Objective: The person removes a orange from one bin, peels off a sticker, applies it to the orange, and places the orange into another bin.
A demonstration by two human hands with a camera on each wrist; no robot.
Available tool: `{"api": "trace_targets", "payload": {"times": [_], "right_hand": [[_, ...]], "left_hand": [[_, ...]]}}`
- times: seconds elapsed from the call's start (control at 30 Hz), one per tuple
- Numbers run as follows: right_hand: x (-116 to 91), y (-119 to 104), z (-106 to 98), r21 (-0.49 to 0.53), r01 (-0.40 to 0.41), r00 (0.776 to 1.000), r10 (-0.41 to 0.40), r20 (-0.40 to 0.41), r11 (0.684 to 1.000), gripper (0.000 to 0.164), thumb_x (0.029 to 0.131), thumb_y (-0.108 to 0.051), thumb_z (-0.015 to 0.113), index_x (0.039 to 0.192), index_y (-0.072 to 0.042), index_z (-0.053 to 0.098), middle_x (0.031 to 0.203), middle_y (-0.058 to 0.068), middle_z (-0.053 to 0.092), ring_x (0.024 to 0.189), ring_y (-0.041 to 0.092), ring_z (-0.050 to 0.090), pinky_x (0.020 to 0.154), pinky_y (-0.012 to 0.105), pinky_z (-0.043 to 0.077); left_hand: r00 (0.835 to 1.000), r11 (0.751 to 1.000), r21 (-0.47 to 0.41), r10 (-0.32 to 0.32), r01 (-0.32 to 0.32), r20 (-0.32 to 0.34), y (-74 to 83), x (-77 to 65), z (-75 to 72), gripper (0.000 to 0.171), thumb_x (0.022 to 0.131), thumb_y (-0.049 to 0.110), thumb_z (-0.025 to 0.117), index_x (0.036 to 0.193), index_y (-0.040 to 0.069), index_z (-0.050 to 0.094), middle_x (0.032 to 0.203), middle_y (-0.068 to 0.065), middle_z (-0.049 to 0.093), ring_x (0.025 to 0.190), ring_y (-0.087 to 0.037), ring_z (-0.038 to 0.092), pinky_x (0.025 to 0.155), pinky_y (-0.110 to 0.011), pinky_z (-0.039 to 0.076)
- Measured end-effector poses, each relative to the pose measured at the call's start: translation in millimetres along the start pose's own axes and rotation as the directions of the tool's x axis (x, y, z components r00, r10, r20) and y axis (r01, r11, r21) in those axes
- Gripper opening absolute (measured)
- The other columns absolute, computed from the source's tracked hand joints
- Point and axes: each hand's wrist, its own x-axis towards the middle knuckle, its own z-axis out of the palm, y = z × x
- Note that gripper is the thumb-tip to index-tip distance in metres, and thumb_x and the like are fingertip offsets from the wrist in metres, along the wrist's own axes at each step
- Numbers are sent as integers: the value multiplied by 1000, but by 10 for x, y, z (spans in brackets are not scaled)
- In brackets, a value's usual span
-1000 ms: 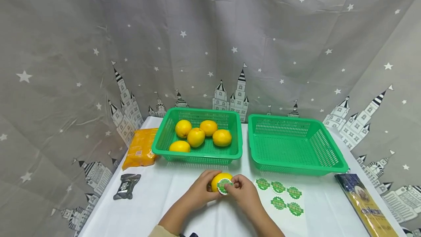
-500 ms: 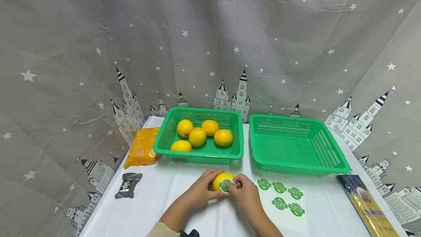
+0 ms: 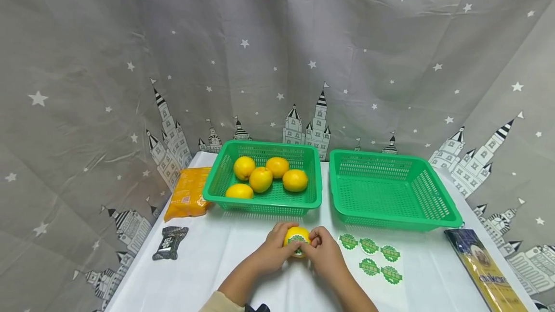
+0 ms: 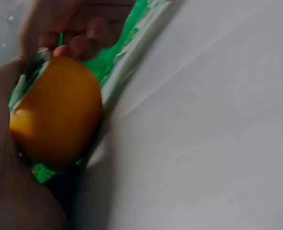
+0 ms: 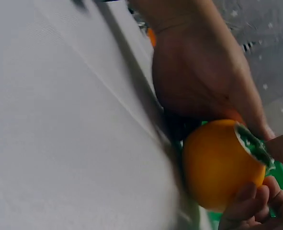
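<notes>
A yellow-orange citrus fruit (image 3: 296, 230) is held just above or on the white table, in front of the baskets. My left hand (image 3: 273, 250) grips its left side, with the thumb on the front. On the fruit's front lies a round green-and-white sticker (image 3: 297, 239), partly hidden by both thumbs. The right hand (image 3: 326, 254) holds the opposite side, its thumb pressing the sticker and its other fingers curled. In the right wrist view, fingertips touch the fruit (image 5: 218, 165) below the sticker (image 5: 253, 145). The left wrist view shows the fruit (image 4: 64, 110) between both hands.
A green basket (image 3: 262, 203) with several similar fruits stands behind the hands. Right of it is another green basket (image 3: 390, 223). A sticker sheet (image 3: 368, 290) lies at the right. An orange packet (image 3: 187, 194), a black wrapper (image 3: 170, 243) and a gold-and-blue packet (image 3: 483, 268) lie at the sides.
The left thumb has moved up and right onto the sticker beside the right thumb. Both hands still hold the fruit. The head view has shifted slightly.
</notes>
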Motion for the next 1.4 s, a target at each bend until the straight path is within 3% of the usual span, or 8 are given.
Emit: {"api": "trace_targets", "payload": {"times": [0.23,0.57,0.67,0.8,0.93,1.1,1.23,1.4], "right_hand": [[69,110,12,167,-93,993,78,91,982,49,93,-32,81,128,-7,56,104,11,57,74,17,52,60,26,47],[99,269,-64,476,-194,967,86,238,858,43,107,-24,61,142,-2,52,112,9,55,77,12,52,63,22,48],[99,205,-53,405,-190,964,92,248,894,47,105,-32,63,141,-4,50,124,12,55,72,14,52,57,23,47],[154,130,-20,111,-89,975,64,213,990,56,97,-45,72,136,-10,54,131,11,58,78,16,56,62,28,49],[219,106,6,-80,-14,983,28,181,997,53,95,-53,71,131,-15,61,122,7,66,100,19,60,81,35,51],[230,136,13,27,-106,975,99,197,994,46,104,-57,56,127,-17,63,105,3,66,80,16,58,65,28,48],[206,148,16,133,-165,965,132,225,977,46,108,-56,47,126,-16,61,82,3,60,54,12,44,46,23,37],[202,150,19,55,-63,966,48,253,996,47,105,-49,58,134,-12,56,109,8,64,77,15,55,63,27,48]], "left_hand": [[999,999,-10,-36,36,0,-42,-17,32,51,111,49,42,155,24,40,160,-6,41,144,-33,37,117,-67,32],[999,999,-46,21,-20,24,-105,-57,-65,55,111,46,46,163,32,37,162,-9,40,151,-37,36,119,-70,28],[999,998,-55,30,-28,35,-130,-65,-66,56,109,47,50,162,35,38,161,-7,40,149,-35,37,119,-68,29],[995,998,-9,61,-60,80,-129,-57,-22,57,108,50,51,161,36,36,159,-5,37,146,-30,35,116,-65,33],[996,997,35,71,-72,48,-100,-38,60,62,102,52,61,157,34,37,153,-5,39,138,-26,38,109,-54,40],[997,997,58,47,-43,-67,-100,-19,185,70,96,57,69,152,27,41,147,-5,47,132,-24,46,106,-50,42],[996,998,56,39,-34,-77,-92,-34,184,76,90,53,77,151,24,41,148,-5,47,132,-25,46,108,-53,41],[999,994,-106,-16,10,-50,-21,2,141,56,99,38,65,148,18,47,146,-10,49,128,-26,48,103,-50,43]]}}
